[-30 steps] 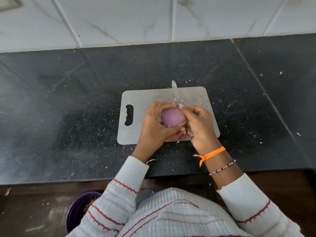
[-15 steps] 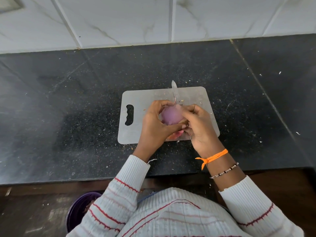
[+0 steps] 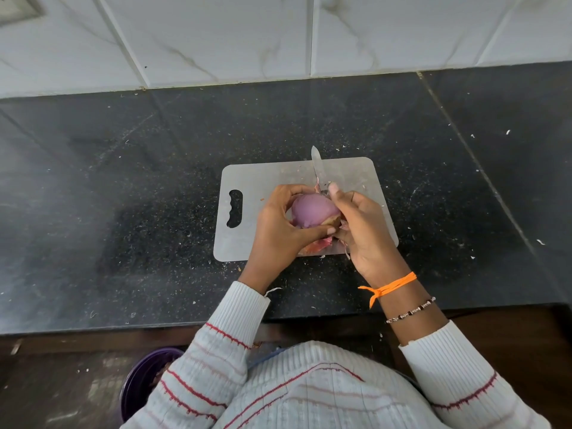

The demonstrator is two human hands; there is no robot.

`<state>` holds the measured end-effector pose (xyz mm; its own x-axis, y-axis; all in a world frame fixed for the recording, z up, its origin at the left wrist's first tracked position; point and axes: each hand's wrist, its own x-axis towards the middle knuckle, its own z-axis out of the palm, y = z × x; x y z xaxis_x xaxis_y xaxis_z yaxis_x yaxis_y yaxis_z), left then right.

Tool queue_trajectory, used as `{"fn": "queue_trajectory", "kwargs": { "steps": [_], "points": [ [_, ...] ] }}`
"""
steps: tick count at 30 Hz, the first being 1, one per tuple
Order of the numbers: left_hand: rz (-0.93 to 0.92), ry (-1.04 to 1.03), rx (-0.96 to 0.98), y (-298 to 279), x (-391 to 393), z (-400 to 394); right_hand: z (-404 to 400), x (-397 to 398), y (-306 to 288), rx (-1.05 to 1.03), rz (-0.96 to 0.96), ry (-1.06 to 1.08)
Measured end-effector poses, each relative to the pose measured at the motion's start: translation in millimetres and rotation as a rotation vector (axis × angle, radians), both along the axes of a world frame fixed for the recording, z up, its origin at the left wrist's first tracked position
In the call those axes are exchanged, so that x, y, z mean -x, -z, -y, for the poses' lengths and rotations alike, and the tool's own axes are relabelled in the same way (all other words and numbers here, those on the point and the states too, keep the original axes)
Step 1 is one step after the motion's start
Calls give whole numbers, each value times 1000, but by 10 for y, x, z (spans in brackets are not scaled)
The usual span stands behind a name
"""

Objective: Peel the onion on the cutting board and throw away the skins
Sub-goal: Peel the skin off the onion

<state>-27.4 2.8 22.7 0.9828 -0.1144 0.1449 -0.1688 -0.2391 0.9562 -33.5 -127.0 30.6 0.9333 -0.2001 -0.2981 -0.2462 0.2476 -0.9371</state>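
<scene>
A purple onion (image 3: 312, 210) with much of its skin off is held over the grey cutting board (image 3: 263, 178). My left hand (image 3: 281, 227) grips it from the left, fingers curled over the top and thumb below. My right hand (image 3: 362, 230) holds a small knife (image 3: 316, 164), blade pointing away from me, with its thumb against the onion's top right. Reddish loose skins (image 3: 315, 246) lie on the board under my hands.
The board lies on a black speckled counter (image 3: 123, 196) strewn with small flakes, with a white tiled wall (image 3: 278, 35) behind. A purple bin (image 3: 142, 382) stands on the floor at lower left, partly hidden by my sleeve.
Both hands have turned the onion slightly and shifted a little away from me. The right thumb now sits higher, by the knife blade. The board and knife direction are unchanged.
</scene>
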Motion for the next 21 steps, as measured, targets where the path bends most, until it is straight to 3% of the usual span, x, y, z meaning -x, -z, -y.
{"fn": "queue_trajectory", "kwargs": {
  "steps": [8, 14, 21],
  "points": [
    [11, 28, -43, 19, -9, -28, 70, -7, -19, -160, -48, -96],
    [-15, 58, -7, -22, -9, -50, 120, -33, 9, -194, -38, -27],
    [-11, 78, -24, -4, -11, -35, 117, -30, -7, -170, -62, -141]
  ]
}}
